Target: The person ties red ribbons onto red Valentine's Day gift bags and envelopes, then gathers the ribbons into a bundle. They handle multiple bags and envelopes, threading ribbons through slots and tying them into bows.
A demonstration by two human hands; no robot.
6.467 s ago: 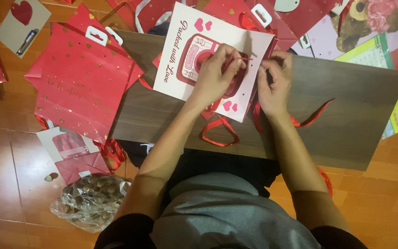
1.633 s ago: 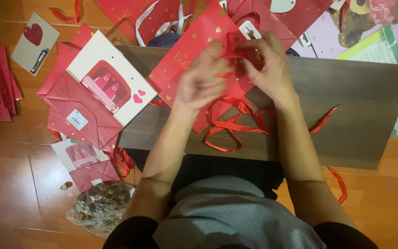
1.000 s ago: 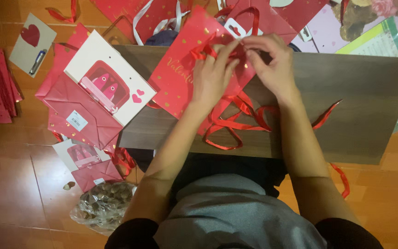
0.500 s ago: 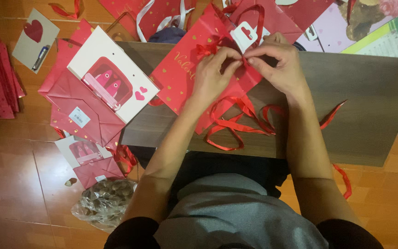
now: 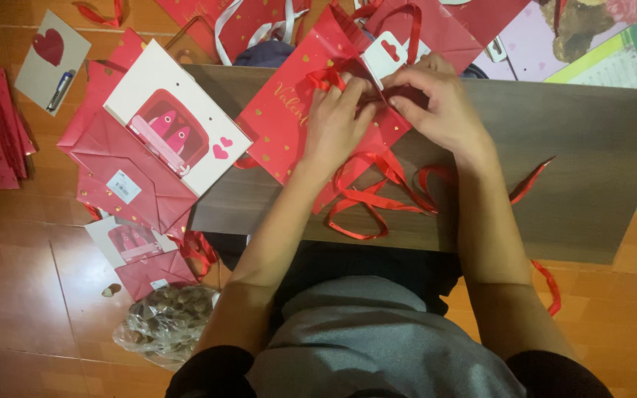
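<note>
1. Red gift bag (image 5: 289, 125): paper, slight sheen, gold foil print.
2. Ribbon (image 5: 366, 199): red, glossy satin look.
3. Table (image 5: 591, 169): wood-grain, matt, smooth.
4. Floor (image 5: 16, 295): polished wood, reflective.
5. Clear bag (image 5: 160, 328): crinkled glossy plastic.

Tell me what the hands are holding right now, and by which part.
Both hands, left and right, pinch the red ribbon at the top edge of the red gift bag, beside its white hang tag.

Left hand (image 5: 335, 121): forearm reaching forward, fingers curled, tips pinched together. Right hand (image 5: 436, 107): forearm extended alongside, fingers bent inward, tips meeting the left's. Both hands close together, knuckles up, wrists apart.
</note>
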